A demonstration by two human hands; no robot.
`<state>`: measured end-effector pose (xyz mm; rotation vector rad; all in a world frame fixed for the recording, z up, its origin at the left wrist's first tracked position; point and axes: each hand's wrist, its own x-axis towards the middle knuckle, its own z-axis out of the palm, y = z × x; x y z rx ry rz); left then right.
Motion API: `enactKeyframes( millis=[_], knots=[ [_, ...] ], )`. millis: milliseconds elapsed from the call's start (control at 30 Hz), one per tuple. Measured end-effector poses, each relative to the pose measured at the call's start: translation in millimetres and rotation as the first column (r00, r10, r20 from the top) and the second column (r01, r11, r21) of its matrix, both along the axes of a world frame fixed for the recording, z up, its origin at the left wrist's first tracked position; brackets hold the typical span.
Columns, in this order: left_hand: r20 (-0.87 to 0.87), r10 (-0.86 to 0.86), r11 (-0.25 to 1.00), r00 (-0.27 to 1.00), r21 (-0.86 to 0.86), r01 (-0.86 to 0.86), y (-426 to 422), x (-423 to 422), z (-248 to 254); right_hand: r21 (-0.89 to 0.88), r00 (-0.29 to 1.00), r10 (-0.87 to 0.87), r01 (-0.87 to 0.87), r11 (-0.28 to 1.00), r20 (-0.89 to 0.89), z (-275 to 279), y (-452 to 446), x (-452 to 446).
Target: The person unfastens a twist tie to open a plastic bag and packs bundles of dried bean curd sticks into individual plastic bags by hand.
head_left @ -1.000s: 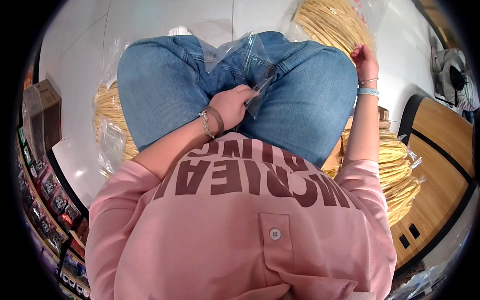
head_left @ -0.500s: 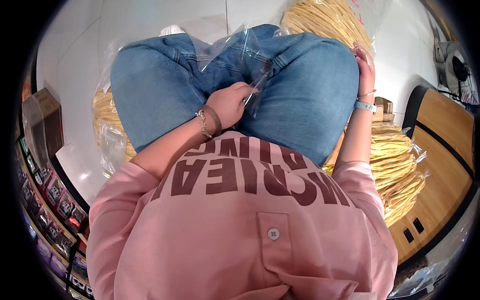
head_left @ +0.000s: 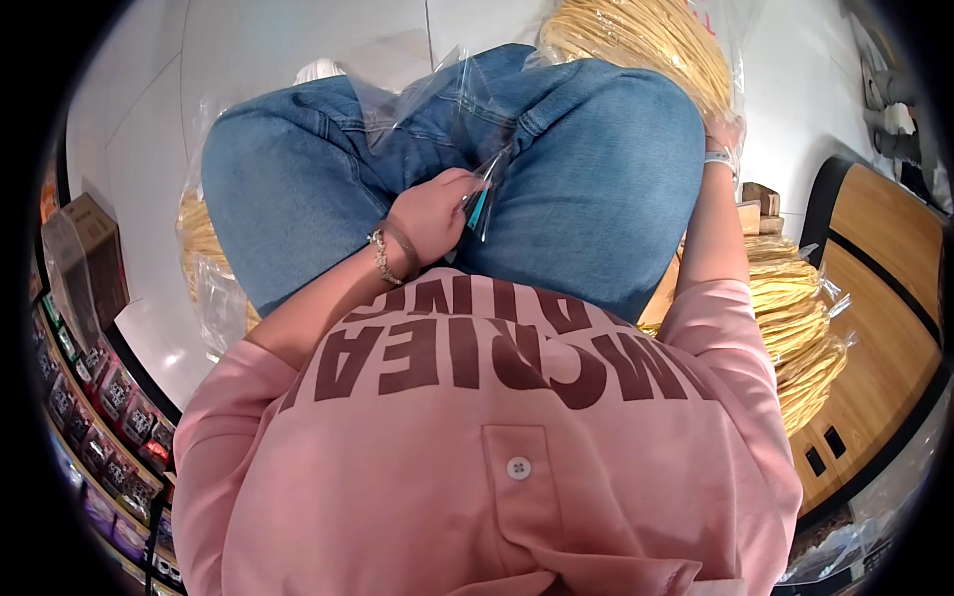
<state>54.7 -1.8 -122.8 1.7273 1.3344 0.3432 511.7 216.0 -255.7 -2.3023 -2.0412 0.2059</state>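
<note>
My left hand (head_left: 432, 214) is closed over my lap, its fingers pinched on a clear plastic bag (head_left: 437, 94) that spreads over my jeans. Beside those fingers shows a small teal and metallic item (head_left: 478, 207), whose kind I cannot make out. My right hand (head_left: 725, 134) is past my right knee, at the lower end of a bagged bundle of long, dried yellow sticks (head_left: 636, 40). Plastic and the knee cover most of its fingers, so its grip does not show.
More bagged yellow sticks lie by my right hip (head_left: 795, 338) and beyond my left thigh (head_left: 204, 238). A wooden cabinet (head_left: 874, 288) stands on the right. At left are a cardboard box (head_left: 84, 258) and shelves of packets (head_left: 114, 397). Pale floor tiles (head_left: 268, 45) lie ahead.
My right hand has moved from the side of my knee to the bagged bundle, its fingers now mostly hidden. My left hand still grips the plastic; more of the teal item shows.
</note>
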Motion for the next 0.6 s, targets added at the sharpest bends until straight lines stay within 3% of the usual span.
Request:
enactKeyframes(
  millis=[100,133,233,300,367,500,600],
  knots=[
    [-0.001,0.006,1.000,1.000,0.006,-0.006,-0.3,1.5,-2.9,0.014,0.993,-0.078,0.079,0.997,-0.093,-19.7,10.7,18.0],
    [-0.001,0.010,1.000,1.000,0.006,-0.010,-0.6,1.6,-3.6,0.014,0.947,-0.173,0.183,0.983,-0.269,-31.8,12.5,20.4],
    [-0.016,0.019,1.000,1.000,0.014,-0.018,-1.7,1.0,-5.4,-0.071,0.675,-0.360,0.416,0.907,-0.643,-49.9,10.9,15.1],
    [-0.025,0.022,1.000,0.999,-0.011,-0.022,-1.0,1.0,-2.5,-0.111,0.588,-0.394,0.458,0.882,-0.707,-48.6,12.0,16.0],
    [-0.027,0.025,0.999,0.999,-0.030,-0.025,0.3,1.0,1.8,-0.094,0.682,-0.366,0.402,0.911,-0.633,-45.8,11.2,19.1],
    [-0.021,0.033,0.998,0.999,-0.047,-0.034,1.0,2.8,3.6,-0.054,0.947,-0.188,0.180,0.982,-0.259,-37.0,5.9,21.3],
    [-0.013,0.034,0.999,0.999,-0.025,-0.034,0.2,2.1,-1.7,-0.155,0.995,0.060,-0.048,0.987,0.075,-32.3,-1.4,21.4]
  ],
)
